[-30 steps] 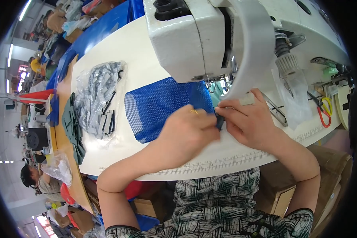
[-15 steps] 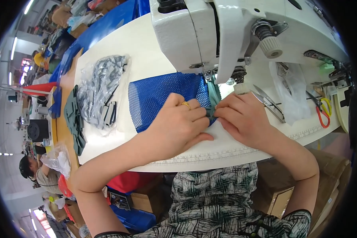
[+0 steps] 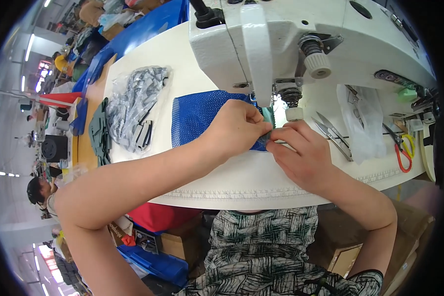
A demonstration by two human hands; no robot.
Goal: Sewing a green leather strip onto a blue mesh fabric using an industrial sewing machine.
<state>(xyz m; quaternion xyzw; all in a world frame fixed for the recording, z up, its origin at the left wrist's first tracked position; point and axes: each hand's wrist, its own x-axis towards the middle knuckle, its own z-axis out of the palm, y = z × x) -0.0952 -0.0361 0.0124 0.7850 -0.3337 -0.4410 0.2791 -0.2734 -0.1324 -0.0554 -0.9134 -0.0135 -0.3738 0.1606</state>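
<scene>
under the sewing machine head (image 3: pixel 281 44), blue mesh fabric (image 3: pixel 202 116) lies flat on the white table (image 3: pixel 241 172); left hand (image 3: pixel 234 129) and right hand (image 3: pixel 301 153) pinch its right edge, fingers pressed together, best kept taut and square to the needle.

Both forearms come up from the lower edge and converge. The left hand (image 3: pixel 237 129) lies palm down, fingers curled, fingertips pinched together at its right side. The right hand (image 3: pixel 301 155) lies palm down just beside it, thumb and forefinger meeting the left fingertips.
</scene>
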